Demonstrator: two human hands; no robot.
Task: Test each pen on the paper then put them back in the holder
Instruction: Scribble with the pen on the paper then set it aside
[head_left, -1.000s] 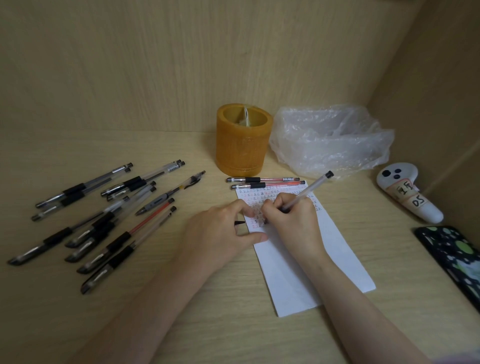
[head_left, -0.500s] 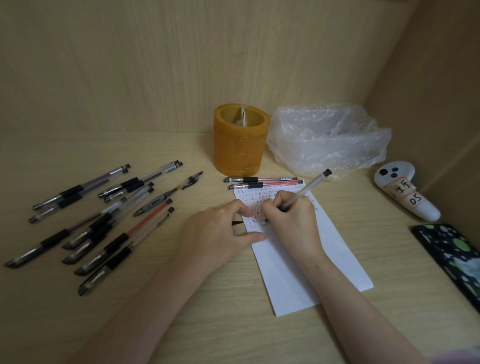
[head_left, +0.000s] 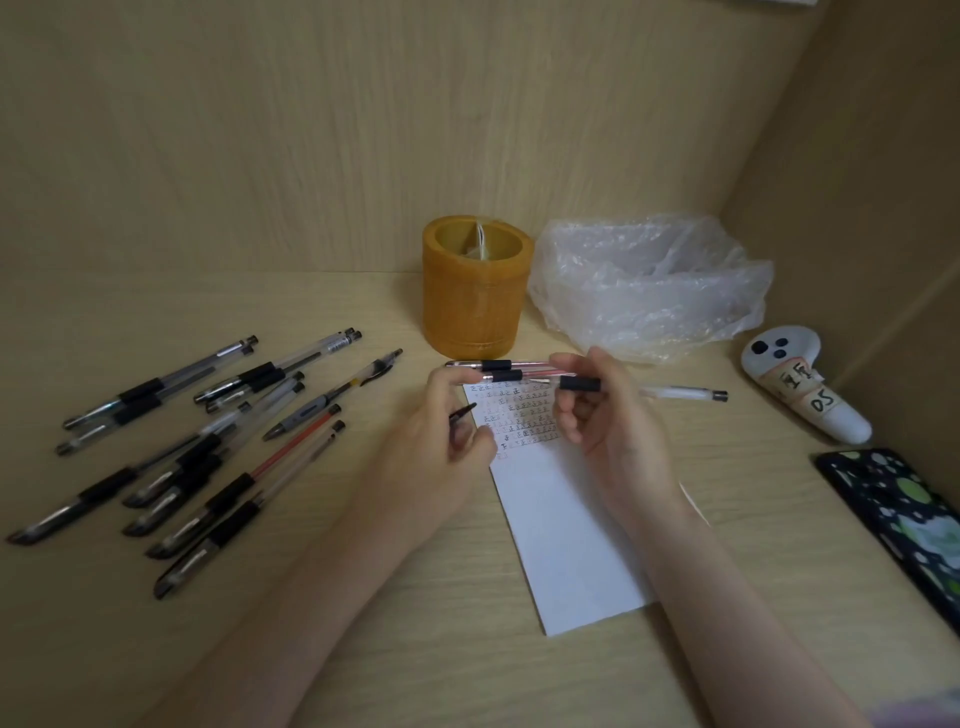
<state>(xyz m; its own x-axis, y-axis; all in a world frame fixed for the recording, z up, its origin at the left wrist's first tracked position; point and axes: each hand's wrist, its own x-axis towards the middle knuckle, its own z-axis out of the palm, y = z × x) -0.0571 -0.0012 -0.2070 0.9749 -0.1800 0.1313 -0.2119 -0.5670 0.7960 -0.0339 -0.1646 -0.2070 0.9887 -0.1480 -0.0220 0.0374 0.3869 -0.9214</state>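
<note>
Raised over the paper (head_left: 566, 530), the right hand (head_left: 613, 415) pinches a pen (head_left: 675, 393) lying crosswise, tip leftward, while the left hand (head_left: 441, 441) holds its cap (head_left: 462, 413).

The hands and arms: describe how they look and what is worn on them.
Both forearms are bare up to the frame's lower edge; no sleeves, watch, rings or gloves show. The left hand and right hand are ungloved, fingers slender. A pinkish blur sits at the bottom right corner.

A crumpled plastic bag (head_left: 649, 283), a white controller (head_left: 802, 382) — near it, a patterned phone (head_left: 904, 512).
</note>
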